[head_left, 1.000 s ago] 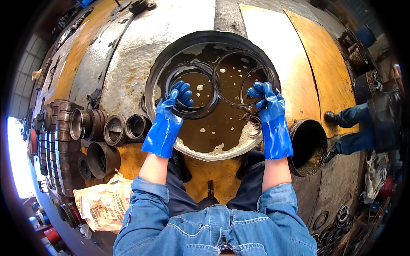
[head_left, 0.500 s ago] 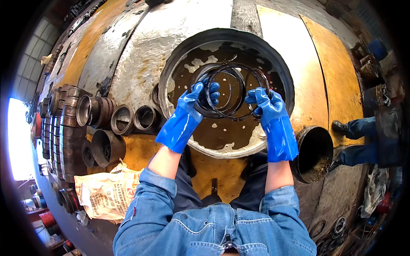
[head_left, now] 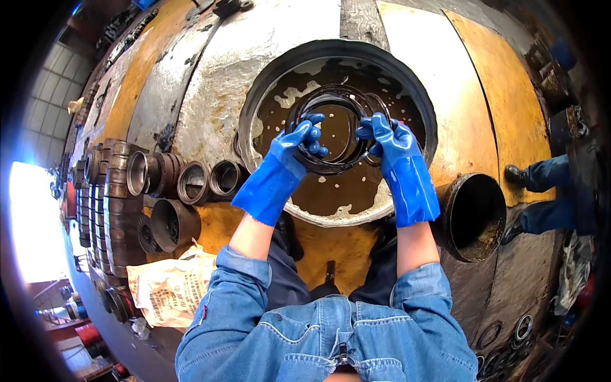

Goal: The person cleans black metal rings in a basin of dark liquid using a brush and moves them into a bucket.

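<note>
Both of my hands wear long blue rubber gloves and are raised over a round metal basin (head_left: pixel 257 83) of murky brown liquid. My left hand (head_left: pixel 298 143) is closed around the left side of several thin, wet black rings (head_left: pixel 331 169), held together as a bundle. At the bundle's right side, my right hand (head_left: pixel 389 143) has its fingers bent around the rings. Some ring edges also show behind that hand. Pale patches of foam float on the liquid.
An open black drum (head_left: pixel 474 216) lies to the right, near another person's legs (head_left: pixel 541 175). On the left are metal cylinders (head_left: pixel 191 181), stacked ribbed parts (head_left: pixel 124 210) and a printed paper sack (head_left: pixel 172 290). More rings (head_left: pixel 523 327) lie at lower right.
The ring that stood apart between my hands now lies against the others in the bundle. My right hand has moved slightly left and up, nearer my left.
</note>
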The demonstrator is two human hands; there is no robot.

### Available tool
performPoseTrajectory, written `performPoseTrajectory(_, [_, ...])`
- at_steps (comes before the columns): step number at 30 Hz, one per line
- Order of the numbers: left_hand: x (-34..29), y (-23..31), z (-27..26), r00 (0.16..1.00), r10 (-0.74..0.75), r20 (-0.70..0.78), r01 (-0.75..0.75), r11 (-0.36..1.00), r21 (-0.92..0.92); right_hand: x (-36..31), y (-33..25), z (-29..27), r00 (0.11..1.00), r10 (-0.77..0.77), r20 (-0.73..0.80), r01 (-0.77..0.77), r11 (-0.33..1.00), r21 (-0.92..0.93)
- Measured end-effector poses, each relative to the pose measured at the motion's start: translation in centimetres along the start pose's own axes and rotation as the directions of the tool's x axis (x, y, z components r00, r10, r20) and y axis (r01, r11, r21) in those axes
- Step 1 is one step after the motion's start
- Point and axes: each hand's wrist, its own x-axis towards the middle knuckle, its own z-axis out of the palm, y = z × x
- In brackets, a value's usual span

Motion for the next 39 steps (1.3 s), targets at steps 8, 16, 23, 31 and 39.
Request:
performPoseTrajectory(8, [0.2,8.1,4.9,0.988,0.077,-0.136,-0.04,0.966,0.257,1.5,0.9,-3.2,0.992,-0.044,-0.117,0.072,0.966,0.249])
performPoseTrajectory(16, [-3.2,16.5,0.2,0.838,0.254,-0.484,-0.162,0.961,0.224,2.0,2.2,-2.3,0.988,-0.012,0.155,-0.032,0.961,0.276])
performPoseTrajectory(23, [-21.3,20.7,-15.0,0.765,0.396,-0.508,-0.525,0.841,-0.135,-5.2,4.2,3.2,0.923,0.09,0.374,-0.049,0.992,-0.118])
performPoseTrajectory(31, [-39.4,4.5,-27.2,0.888,0.146,-0.436,-0.351,0.829,-0.436,-5.4,13.3,1.4,0.913,-0.066,0.403,0.22,0.911,-0.348])
performPoseTrajectory(39, [-44.6,-3.8,-31.5,0.631,-0.013,-0.776,-0.436,0.821,-0.368,-6.7,14.4,1.7,0.986,0.11,0.127,-0.011,0.798,-0.603])
